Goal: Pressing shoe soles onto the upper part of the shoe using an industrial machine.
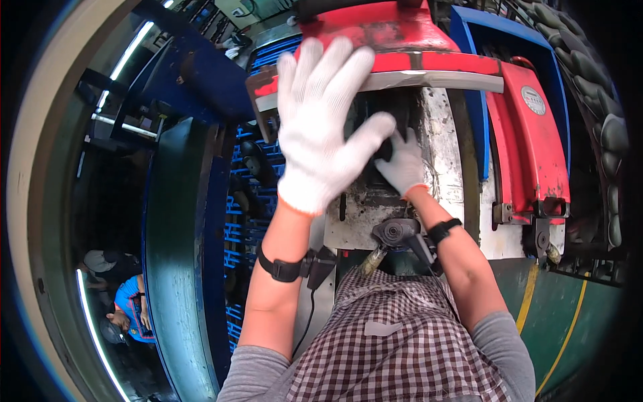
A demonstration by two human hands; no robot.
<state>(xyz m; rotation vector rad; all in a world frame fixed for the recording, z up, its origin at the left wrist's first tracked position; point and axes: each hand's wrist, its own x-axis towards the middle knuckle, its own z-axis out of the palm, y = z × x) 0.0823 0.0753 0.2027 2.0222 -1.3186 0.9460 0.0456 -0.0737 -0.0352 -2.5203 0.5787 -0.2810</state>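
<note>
My left hand (321, 130), in a white knit glove, is raised with its fingers spread and holds nothing. It overlaps the left part of a red machine cover (388, 33) whose lower edge carries a bare metal strip (442, 80); whether it touches is unclear. Lower and to the right, my right hand (404, 166), gloved the same way, reaches over a dark recess (382, 107) below that strip. Its thumb and fingers are apart, and its palm faces away. Worn, stained metal plate (445, 147) lies beside it. What its fingertips touch is hard to make out.
A round-ended metal lever (395, 231) sticks out near my waist. At right stands another red machine part (532, 134) with a round gauge, inside a blue frame (562, 87). Blue rods with dark items (254, 161) line the left. Another person (130, 308) is at far left.
</note>
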